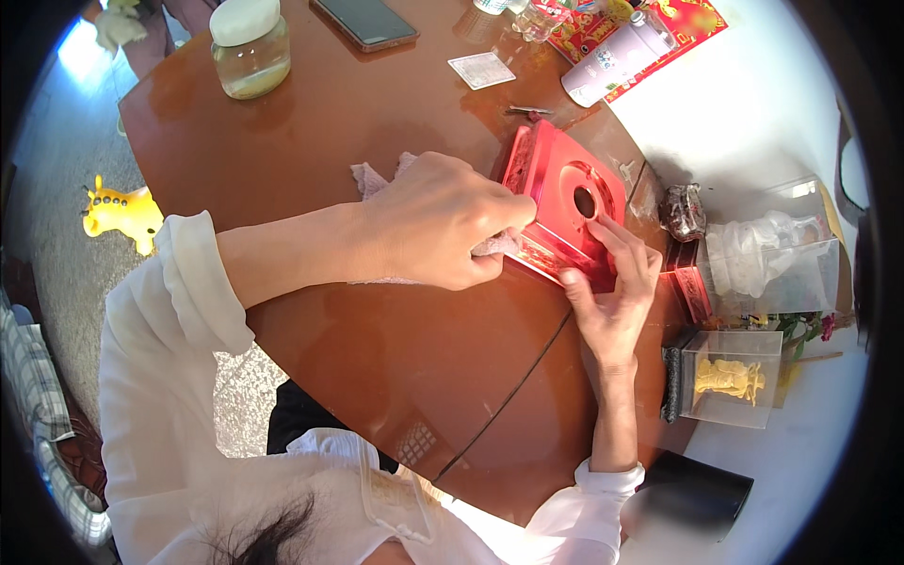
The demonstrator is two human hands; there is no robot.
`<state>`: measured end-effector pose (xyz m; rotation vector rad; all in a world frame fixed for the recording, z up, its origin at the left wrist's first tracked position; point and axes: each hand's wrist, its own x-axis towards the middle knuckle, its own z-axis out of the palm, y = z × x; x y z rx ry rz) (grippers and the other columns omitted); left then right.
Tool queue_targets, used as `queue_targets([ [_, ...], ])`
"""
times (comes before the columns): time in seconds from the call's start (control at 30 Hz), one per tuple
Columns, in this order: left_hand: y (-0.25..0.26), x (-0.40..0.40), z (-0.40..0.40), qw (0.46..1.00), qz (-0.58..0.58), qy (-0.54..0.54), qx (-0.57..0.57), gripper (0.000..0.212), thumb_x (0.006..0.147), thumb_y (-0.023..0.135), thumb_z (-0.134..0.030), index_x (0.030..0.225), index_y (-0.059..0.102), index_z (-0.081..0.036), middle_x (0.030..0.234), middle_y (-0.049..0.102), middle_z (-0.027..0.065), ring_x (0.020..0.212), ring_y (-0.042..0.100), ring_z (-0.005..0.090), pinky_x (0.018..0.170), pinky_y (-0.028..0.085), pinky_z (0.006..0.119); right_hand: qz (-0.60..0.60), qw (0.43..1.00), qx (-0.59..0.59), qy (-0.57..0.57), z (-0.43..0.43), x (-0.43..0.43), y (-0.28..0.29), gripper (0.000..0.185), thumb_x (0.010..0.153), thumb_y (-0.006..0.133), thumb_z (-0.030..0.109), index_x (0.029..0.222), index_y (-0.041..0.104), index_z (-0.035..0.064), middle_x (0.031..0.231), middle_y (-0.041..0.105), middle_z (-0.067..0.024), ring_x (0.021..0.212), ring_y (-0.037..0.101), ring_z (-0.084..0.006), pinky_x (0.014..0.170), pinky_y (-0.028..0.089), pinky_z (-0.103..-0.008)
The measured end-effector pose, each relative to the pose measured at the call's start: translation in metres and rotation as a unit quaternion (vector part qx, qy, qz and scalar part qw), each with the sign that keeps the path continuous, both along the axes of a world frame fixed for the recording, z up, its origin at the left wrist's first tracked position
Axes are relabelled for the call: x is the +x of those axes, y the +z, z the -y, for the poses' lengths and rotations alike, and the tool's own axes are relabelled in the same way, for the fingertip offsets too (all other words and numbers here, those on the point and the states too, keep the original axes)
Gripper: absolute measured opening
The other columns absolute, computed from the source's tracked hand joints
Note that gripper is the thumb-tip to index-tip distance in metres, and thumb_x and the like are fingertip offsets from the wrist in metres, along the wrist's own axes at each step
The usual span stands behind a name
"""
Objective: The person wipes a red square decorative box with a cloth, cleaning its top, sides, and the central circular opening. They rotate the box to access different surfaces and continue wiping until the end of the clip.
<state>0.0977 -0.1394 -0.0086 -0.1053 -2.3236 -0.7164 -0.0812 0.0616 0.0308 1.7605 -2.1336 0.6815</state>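
Note:
A glossy red, square, box-like base [569, 166] with patterned sides rests on the brown wooden table [424, 367]. A ringed recess with a dark round hole is in its face. My left hand [448, 226] is closed around a bunched pale pink cloth [498, 244], held against the base's near left side; more of the cloth [369, 180] spreads out beneath the hand. With fingers on the face beside the hole and thumb at the lower edge, my right hand [614, 293] grips the base. The fingertips of my left hand are partly hidden.
Towards the far side are a lidded glass jar [253, 60], a smartphone [367, 21], a card [482, 70] and a lilac tumbler [614, 60]. At right stand a smaller red base [688, 293] and a clear case with a golden figurine [727, 378]. A yellow toy animal [121, 214] is on the floor.

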Motion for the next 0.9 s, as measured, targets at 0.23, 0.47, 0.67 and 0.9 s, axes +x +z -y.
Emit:
queue_targets([
  [0.23, 0.002, -0.006, 0.018, 0.997, 0.005, 0.081, 0.008, 0.016, 0.076, 0.073, -0.005, 0.088, 0.063, -0.010, 0.076, 0.071, 0.0046, 0.069, 0.069, 0.0288, 0.060, 0.052, 0.041, 0.230, 0.969, -0.067, 0.057, -0.022, -0.037, -0.013, 0.039, 0.092, 0.076, 0.030, 0.120, 0.073, 0.0024, 0.127, 0.068, -0.0118, 0.127, 0.055, -0.0275, 0.113, 0.038, -0.0427],
  [0.47, 0.001, -0.006, 0.017, 0.996, 0.019, 0.071, 0.042, 0.014, 0.081, 0.074, -0.007, 0.091, 0.064, -0.010, 0.079, 0.070, 0.0063, 0.072, 0.070, 0.0296, 0.061, 0.052, 0.041, 0.260, 0.956, 0.039, 0.129, -0.017, -0.065, -0.012, 0.089, 0.082, 0.074, 0.067, 0.148, 0.058, 0.0100, 0.170, 0.026, -0.0176, 0.158, 0.017, -0.0380, 0.126, 0.014, -0.0574],
  [0.67, -0.001, -0.007, 0.016, 0.997, 0.009, 0.075, 0.032, 0.016, 0.081, 0.074, -0.007, 0.091, 0.062, -0.009, 0.079, 0.070, 0.0064, 0.070, 0.069, 0.0295, 0.061, 0.052, 0.042, 0.191, 0.970, 0.085, 0.126, -0.020, -0.080, -0.005, 0.105, 0.064, 0.083, 0.073, 0.148, 0.059, 0.0155, 0.165, 0.034, -0.0186, 0.152, 0.028, -0.0373, 0.124, 0.021, -0.0532],
  [0.9, -0.002, -0.009, 0.031, 0.984, 0.012, 0.159, 0.074, 0.015, 0.083, 0.071, -0.008, 0.096, 0.064, -0.007, 0.081, 0.073, 0.0082, 0.068, 0.069, 0.0316, 0.060, 0.051, 0.041, -0.011, 0.997, 0.075, 0.011, -0.007, -0.015, 0.002, 0.106, 0.051, 0.085, 0.072, 0.140, 0.066, 0.0177, 0.153, 0.047, -0.0171, 0.123, 0.045, -0.0349, 0.108, 0.038, -0.0497],
])
